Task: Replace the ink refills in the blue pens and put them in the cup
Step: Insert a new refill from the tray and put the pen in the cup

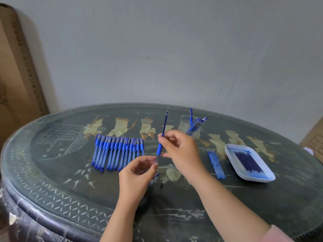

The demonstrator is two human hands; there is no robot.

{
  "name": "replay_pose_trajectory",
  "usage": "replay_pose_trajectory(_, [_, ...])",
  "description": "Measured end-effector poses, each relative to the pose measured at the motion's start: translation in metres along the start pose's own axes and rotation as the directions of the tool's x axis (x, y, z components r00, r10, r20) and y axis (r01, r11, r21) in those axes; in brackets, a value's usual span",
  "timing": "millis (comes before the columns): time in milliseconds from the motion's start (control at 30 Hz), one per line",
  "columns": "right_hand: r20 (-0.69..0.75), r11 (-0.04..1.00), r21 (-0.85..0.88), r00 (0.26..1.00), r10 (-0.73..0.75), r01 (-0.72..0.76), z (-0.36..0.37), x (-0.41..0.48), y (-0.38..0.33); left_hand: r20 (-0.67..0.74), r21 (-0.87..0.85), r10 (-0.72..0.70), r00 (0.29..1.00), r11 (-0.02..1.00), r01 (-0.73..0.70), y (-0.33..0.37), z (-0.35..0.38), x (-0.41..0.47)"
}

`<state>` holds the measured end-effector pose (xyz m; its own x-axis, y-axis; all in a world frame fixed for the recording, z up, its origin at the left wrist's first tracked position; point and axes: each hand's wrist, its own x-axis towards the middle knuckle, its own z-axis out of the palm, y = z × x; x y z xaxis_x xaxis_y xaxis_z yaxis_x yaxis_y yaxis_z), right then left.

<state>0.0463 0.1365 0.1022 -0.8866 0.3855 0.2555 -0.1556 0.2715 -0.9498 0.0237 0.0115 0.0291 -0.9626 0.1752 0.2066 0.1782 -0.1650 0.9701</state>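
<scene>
- Pink sleeve (279, 234) on the right arm, cut off at the bottom edge.
- Left hand (138, 173): fingers curled, tips pinching the lower clear barrel of one pen (159, 149). The barrel is see-through and blurred, hard to make out.
- Right hand (181, 151): thumb and forefinger pinch the refill (165, 123) just above the pen's blue grip; other fingers loosely curled behind it.
- The pen is held in the air over the middle of the table (174, 215), nearly upright. The dark blue refill sticks well out of the top, metal tip uppermost.
- Blue-and-clear cap (155, 178) on the table, partly hidden by the left hand; one small dark piece (162, 185) beside it, too small to identify.
- Loose refills (215, 163): 4, pale blue, side by side, right of the hands.
- White tray (253, 179) further right holds a bundle of dark blue refills (248, 160), packed too tight to count.
- Row of pens (118, 152): capped, blue, lying left of the hands, about 15; they overlap, so the count is not exact.
- Clear cup (184, 125) at the far side holds about 5 blue pens (197, 124): 1 upright, the rest leaning right.
- Cardboard box (14, 67) far left, cut off.
</scene>
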Motion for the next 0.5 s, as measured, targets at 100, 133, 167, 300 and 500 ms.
replay_pose_trajectory(100, [0.016,0.999,-0.023,1.000,0.024,-0.024,-0.0006,-0.0039,0.0001,-0.004,0.017,0.007,1.000,1.000,-0.007,0.0012,-0.0004,-0.0012])
replay_pose_trajectory(133, [0.017,0.999,-0.030,1.000,0.026,-0.026,-0.0009,-0.0051,-0.0001,-0.004,0.019,0.008,1.000,1.000,-0.008,0.0016,-0.0004,-0.0014])
replay_pose_trajectory(167, [0.018,0.999,-0.028,0.999,0.030,-0.030,-0.0012,-0.0062,-0.0006,-0.003,0.023,0.010,1.000,1.000,-0.010,0.0018,-0.0004,-0.0016])
replay_pose_trajectory(300, [0.034,0.999,-0.021,0.998,0.048,-0.047,-0.0028,-0.0084,-0.0006,0.007,0.035,0.020,1.000,0.999,-0.020,0.0026,-0.0005,-0.0021])
replay_pose_trajectory(500, [0.040,0.998,-0.007,0.998,0.056,-0.056,-0.0044,-0.0102,0.0011,0.013,0.042,0.014,1.000,0.999,-0.015,0.0042,0.0003,-0.0033])
